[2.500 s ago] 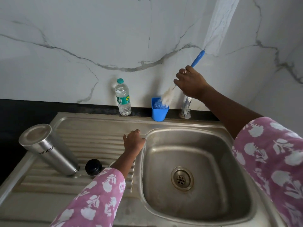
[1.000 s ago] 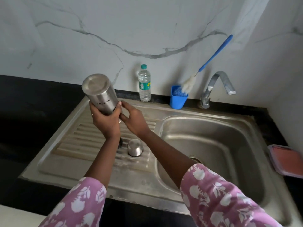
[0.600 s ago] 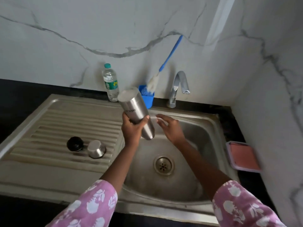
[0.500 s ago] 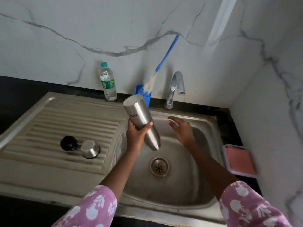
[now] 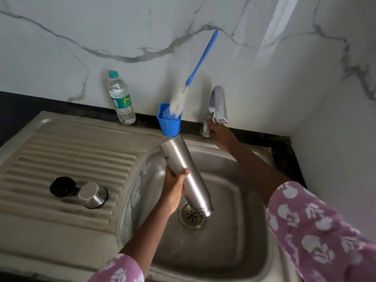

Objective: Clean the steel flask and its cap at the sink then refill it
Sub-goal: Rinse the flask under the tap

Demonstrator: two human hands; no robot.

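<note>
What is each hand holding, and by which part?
The left hand grips the steel flask around its mid-body, mouth down. The right hand is at the base of the tap; a grip cannot be confirmed.

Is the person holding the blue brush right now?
No, the blue brush stands in the blue cup; the left hand grips the flask, the right hand is at the tap.
</note>
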